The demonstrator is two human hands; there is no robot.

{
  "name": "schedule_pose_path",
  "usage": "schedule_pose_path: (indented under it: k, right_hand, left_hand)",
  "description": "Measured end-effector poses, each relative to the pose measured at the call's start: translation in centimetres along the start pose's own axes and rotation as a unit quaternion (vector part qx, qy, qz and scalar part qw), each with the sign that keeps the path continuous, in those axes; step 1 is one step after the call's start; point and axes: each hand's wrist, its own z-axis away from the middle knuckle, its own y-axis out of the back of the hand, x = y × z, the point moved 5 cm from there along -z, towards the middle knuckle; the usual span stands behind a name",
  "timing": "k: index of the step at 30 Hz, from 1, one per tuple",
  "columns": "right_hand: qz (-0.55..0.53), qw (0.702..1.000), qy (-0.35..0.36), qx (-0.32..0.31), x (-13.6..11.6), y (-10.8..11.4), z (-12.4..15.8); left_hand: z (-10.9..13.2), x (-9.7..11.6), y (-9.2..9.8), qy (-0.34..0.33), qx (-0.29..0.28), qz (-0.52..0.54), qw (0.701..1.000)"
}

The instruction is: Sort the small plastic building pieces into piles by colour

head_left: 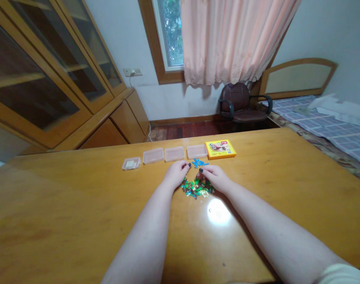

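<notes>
A pile of small mixed building bricks (194, 188), green, brown, blue, cream and yellow, lies on the wooden table (109, 221). Just beyond it is a smaller loose heap of blue bricks (199, 163). My left hand (176, 173) is at the pile's left edge, fingers curled and thumb tip close to the blue heap. On the opposite side, my right hand (217, 177) reaches over the pile with thumb and fingers pinched together. Whatever either hand holds is too small or hidden to make out.
Beyond my hands stand a small clear container (131, 163) with something pale inside, then three shallow clear plastic trays (153, 156) in a row. A yellow box (221, 148) lies at their right end. Past the table are a brown armchair (241, 103) and a bed (330, 118).
</notes>
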Motion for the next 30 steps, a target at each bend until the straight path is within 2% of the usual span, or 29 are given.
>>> schedule_pose_path:
  k: [4,9,11,16,20,27,30]
  right_hand:
    - [0.086,0.994,0.069,-0.020,-1.6,0.0,0.2]
    - [0.171,0.958,0.187,-0.136,-3.9,-1.7,1.2]
    - [0.208,0.942,0.203,-0.166,-4.5,-2.4,1.6]
    - [0.281,0.916,0.217,-0.189,-5.4,-3.4,2.3]
    - [0.301,0.913,0.203,-0.184,-5.0,-3.6,2.3]
    - [0.313,0.931,0.163,-0.097,-4.2,-2.5,1.3]
    - [0.325,0.928,0.158,-0.093,-4.1,-2.3,1.3]
  left_hand:
    - [0.0,0.0,0.0,0.000,0.004,-0.004,1.000]
    - [-0.1,-0.1,-0.2,-0.010,0.006,0.003,1.000]
    - [-0.1,-0.3,-0.3,-0.009,0.006,0.011,1.000]
    - [-0.2,-0.5,-0.4,-0.009,0.004,0.028,1.000]
    - [-0.2,-0.5,-0.3,-0.008,0.002,0.034,0.999]
    - [-0.3,-0.2,-0.1,-0.025,0.009,0.026,0.999]
    - [-0.2,-0.1,-0.1,-0.016,0.008,0.029,0.999]
